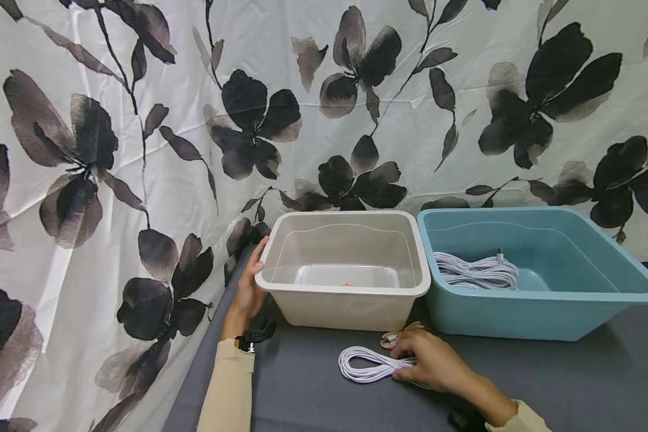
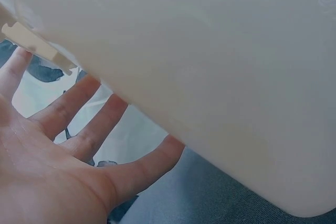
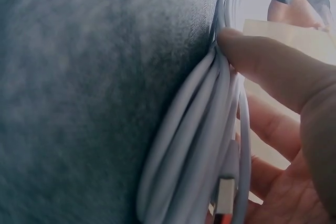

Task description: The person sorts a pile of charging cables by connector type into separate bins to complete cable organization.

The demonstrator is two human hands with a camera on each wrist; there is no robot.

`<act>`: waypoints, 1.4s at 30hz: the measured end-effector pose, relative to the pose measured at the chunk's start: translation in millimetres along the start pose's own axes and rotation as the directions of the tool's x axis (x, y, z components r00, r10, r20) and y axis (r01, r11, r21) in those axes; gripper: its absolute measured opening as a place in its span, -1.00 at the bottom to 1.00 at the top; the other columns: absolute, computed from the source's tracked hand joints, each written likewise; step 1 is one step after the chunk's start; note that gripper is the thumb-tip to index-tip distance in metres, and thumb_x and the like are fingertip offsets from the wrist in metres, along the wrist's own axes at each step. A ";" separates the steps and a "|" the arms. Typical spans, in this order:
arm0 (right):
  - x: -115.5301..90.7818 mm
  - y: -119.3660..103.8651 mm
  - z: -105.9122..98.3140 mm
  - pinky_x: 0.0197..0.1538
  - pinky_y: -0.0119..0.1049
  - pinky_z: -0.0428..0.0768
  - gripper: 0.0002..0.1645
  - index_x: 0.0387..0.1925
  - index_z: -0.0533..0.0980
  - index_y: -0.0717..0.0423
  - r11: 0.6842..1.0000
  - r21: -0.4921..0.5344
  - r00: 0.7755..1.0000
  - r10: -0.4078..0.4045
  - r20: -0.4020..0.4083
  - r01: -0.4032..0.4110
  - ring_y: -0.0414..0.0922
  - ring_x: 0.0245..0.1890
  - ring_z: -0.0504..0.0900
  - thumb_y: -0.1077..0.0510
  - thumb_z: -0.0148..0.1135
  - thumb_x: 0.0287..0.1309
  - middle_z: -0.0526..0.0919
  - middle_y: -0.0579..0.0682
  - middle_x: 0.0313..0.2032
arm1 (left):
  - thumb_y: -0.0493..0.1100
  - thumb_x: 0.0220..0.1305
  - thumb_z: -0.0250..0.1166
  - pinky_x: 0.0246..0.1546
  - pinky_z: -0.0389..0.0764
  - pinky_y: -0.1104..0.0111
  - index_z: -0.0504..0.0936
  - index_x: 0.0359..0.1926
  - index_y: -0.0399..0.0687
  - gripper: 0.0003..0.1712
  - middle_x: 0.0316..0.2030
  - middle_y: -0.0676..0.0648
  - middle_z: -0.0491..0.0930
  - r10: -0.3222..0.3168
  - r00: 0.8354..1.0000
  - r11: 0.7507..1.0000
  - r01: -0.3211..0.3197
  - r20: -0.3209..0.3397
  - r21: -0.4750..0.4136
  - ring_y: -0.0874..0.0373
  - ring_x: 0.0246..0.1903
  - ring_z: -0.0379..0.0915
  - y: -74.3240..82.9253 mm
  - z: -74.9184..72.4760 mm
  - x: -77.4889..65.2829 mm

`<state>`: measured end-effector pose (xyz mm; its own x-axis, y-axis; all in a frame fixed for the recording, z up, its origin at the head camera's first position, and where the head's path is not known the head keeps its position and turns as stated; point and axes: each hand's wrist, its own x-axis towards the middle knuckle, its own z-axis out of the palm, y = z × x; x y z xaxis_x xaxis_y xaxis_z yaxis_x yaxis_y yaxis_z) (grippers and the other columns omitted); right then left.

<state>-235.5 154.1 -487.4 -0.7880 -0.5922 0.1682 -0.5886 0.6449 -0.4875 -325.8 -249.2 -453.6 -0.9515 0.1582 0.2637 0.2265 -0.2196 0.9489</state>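
Observation:
A beige plastic bin stands on the grey cloth. My left hand touches its left side with fairly straight, spread fingers; the left wrist view shows the fingertips against the bin wall. In front of the bin, my right hand pinches a coiled white cable at its middle, thumb on one side. A metal USB plug shows at the coil's end in the right wrist view. Just behind that coil lies a smaller tan-coloured cable, partly covered by the right hand.
Right of the beige bin stands a blue bin with coiled white cables in its left part. A small orange bit shows inside the beige bin; its front wall hides the rest. A floral curtain hangs behind and left.

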 end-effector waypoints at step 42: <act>-2.6 -10.5 -47.1 -0.20 -0.38 0.62 -0.78 -0.26 0.72 -0.19 0.941 0.338 1.000 0.012 -0.024 -0.004 -0.38 -0.27 0.65 0.10 0.56 0.01 0.78 -0.30 -0.25 | -0.08 0.39 -0.19 0.26 0.37 0.11 -0.14 0.66 0.05 -0.16 0.62 -0.13 -0.09 0.010 0.999 1.000 -0.010 0.040 0.000 -0.19 0.47 0.01 3.0 -6.0 2.7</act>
<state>-235.7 171.6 -442.4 -0.7994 -0.5723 0.1827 -0.4904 0.4458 -0.7488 -329.0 -255.2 -451.1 -0.9401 0.1947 0.2797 0.2357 -0.2214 0.9463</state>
